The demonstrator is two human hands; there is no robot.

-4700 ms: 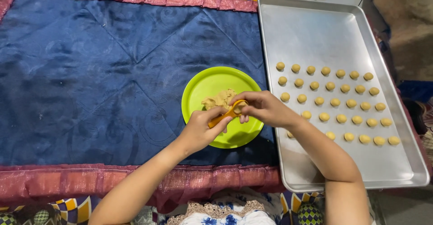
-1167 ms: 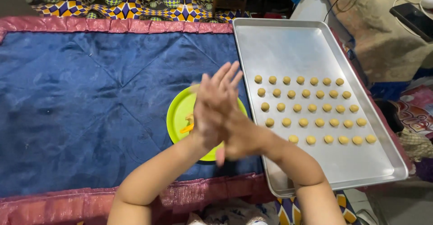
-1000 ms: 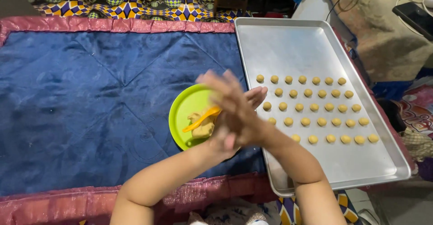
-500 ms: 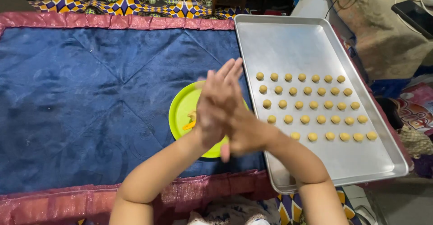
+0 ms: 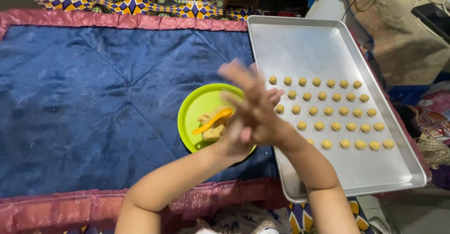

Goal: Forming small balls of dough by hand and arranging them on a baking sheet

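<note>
blue quilted mat bears green plate, tray.

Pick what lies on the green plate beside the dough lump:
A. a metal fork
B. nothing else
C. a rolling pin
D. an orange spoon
D: an orange spoon rests across the pale dough lump on the green plate, just left of the person's pressed-together hands; no fork or rolling pin shows anywhere on the blue cloth.

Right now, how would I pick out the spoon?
Find the blue quilt, then the round lime-green plate beside the metal tray. The spoon lies across the tan dough on that plate, the only bright orange, long thin thing there.
</note>
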